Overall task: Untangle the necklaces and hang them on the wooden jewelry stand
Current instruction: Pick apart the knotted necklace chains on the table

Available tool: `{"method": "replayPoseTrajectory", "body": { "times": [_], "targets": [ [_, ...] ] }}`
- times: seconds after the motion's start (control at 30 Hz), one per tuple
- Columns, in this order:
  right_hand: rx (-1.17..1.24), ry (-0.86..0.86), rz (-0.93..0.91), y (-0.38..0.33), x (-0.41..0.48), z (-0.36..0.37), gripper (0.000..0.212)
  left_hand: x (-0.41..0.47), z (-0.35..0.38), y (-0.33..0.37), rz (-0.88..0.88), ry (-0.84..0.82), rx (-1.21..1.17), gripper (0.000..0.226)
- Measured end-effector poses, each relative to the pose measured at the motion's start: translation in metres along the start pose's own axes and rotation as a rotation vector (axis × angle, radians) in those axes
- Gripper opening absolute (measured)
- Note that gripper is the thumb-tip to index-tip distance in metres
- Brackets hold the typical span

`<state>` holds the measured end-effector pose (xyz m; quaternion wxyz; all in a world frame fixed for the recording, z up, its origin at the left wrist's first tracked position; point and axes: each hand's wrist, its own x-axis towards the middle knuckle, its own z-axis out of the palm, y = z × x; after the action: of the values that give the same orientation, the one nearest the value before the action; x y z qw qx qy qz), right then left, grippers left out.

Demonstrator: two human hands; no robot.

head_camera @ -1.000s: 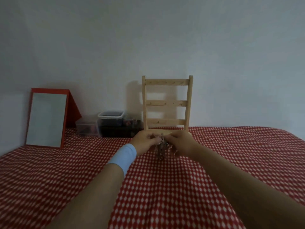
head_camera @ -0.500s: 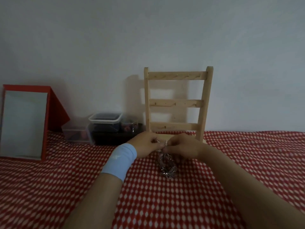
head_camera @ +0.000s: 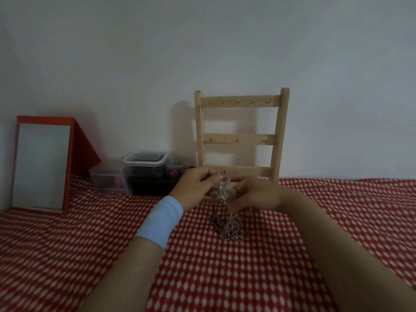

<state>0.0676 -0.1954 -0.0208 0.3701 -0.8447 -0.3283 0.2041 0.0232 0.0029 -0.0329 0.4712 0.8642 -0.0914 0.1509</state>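
Note:
A tangle of silver necklaces (head_camera: pixel 227 228) hangs down onto the red checked cloth between my hands. My left hand (head_camera: pixel 197 188), with a light blue wristband, pinches a chain near the top, and a star-shaped silver pendant (head_camera: pixel 221 189) dangles just below its fingers. My right hand (head_camera: pixel 256 197) grips the chains from the right side. The wooden jewelry stand (head_camera: pixel 240 136) stands upright just behind my hands against the wall, with three peg bars that carry nothing.
A red-framed mirror (head_camera: pixel 42 167) leans at the far left. Clear plastic containers (head_camera: pixel 144 172) with dark contents sit by the wall, left of the stand. The red and white cloth (head_camera: pixel 225 278) covers the whole surface.
My hands have spread slightly apart, and the star pendant now shows between them. The tangle hangs lower onto the cloth. My view has shifted closer and leftward.

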Motion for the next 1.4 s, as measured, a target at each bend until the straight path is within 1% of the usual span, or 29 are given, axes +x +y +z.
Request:
{"method": "replayPoseTrajectory", "body": {
  "times": [0.13,0.23,0.33,0.37,0.43,0.5,0.63,0.7,0.8,0.87,0.97,1.0,1.03,1.1,1.13,1.17,1.2,1.23,1.27,1.33,1.37,1.4],
  "targets": [
    [0.125,0.039,-0.042,0.002,-0.001,-0.002,0.024,0.006,0.000,-0.004,0.024,-0.102,0.060,0.015],
    [0.160,0.040,-0.062,0.003,0.005,0.005,0.019,0.006,0.001,-0.006,0.009,-0.137,0.019,0.014],
    [0.253,0.099,-0.078,0.007,0.009,0.012,0.014,0.005,-0.001,-0.001,-0.051,-0.169,0.009,0.013],
    [0.288,0.119,-0.070,0.008,0.009,0.013,0.015,0.004,-0.003,-0.002,-0.092,-0.204,0.003,0.014],
    [0.319,0.170,-0.044,0.008,0.007,0.011,0.018,0.002,-0.007,-0.004,-0.180,-0.338,-0.028,0.019],
    [0.331,0.211,-0.012,0.008,0.006,0.010,0.019,0.001,-0.011,-0.007,-0.210,-0.409,0.020,0.020],
    [0.313,0.272,0.000,0.008,0.006,0.007,0.020,0.000,-0.019,0.000,-0.196,-0.430,0.234,0.024],
    [0.300,0.273,-0.020,0.007,0.005,0.006,0.022,0.000,-0.022,0.007,-0.170,-0.433,0.282,0.027],
    [0.243,0.253,-0.017,0.003,0.000,0.003,0.019,-0.001,-0.028,0.017,-0.112,-0.340,0.277,0.027],
    [0.149,0.241,-0.007,0.002,-0.002,0.000,0.016,-0.002,-0.032,0.020,-0.105,-0.318,0.249,0.026],
    [0.010,0.220,0.035,0.003,-0.004,0.001,0.019,-0.005,-0.039,0.027,-0.091,-0.290,0.172,0.027],
    [0.003,0.221,0.040,0.003,-0.003,0.002,0.019,-0.005,-0.043,0.029,-0.098,-0.325,0.159,0.029],
    [0.022,0.233,0.039,0.003,-0.003,0.003,0.018,-0.005,-0.045,0.032,-0.127,-0.396,0.176,0.030],
    [0.106,0.280,0.021,0.000,-0.002,0.005,0.016,-0.008,-0.049,0.037,-0.247,-0.553,0.301,0.033],
    [0.150,0.299,0.012,-0.002,-0.001,0.006,0.015,-0.008,-0.049,0.036,-0.298,-0.586,0.387,0.035],
    [0.185,0.310,0.003,-0.005,-0.001,0.006,0.014,-0.006,-0.048,0.033,-0.314,-0.575,0.469,0.038],
    [0.212,0.318,-0.009,-0.007,-0.001,0.007,0.014,-0.004,-0.047,0.030,-0.299,-0.523,0.512,0.039],
    [0.236,0.329,-0.021,-0.009,-0.001,0.008,0.013,-0.002,-0.046,0.027,-0.259,-0.450,0.482,0.038],
    [0.262,0.343,-0.033,-0.011,-0.001,0.008,0.012,0.000,-0.044,0.024,-0.228,-0.381,0.357,0.035],
    [0.307,0.376,-0.051,-0.014,-0.001,0.009,0.008,-0.002,-0.035,0.025,-0.223,-0.322,-0.054,0.020],
    [0.323,0.397,-0.063,-0.015,-0.001,0.009,0.008,-0.003,-0.030,0.026,-0.226,-0.313,-0.220,0.017],
    [0.345,0.419,-0.075,-0.015,-0.001,0.009,0.008,-0.003,-0.024,0.026,-0.227,-0.308,-0.320,0.017]
  ]
}}
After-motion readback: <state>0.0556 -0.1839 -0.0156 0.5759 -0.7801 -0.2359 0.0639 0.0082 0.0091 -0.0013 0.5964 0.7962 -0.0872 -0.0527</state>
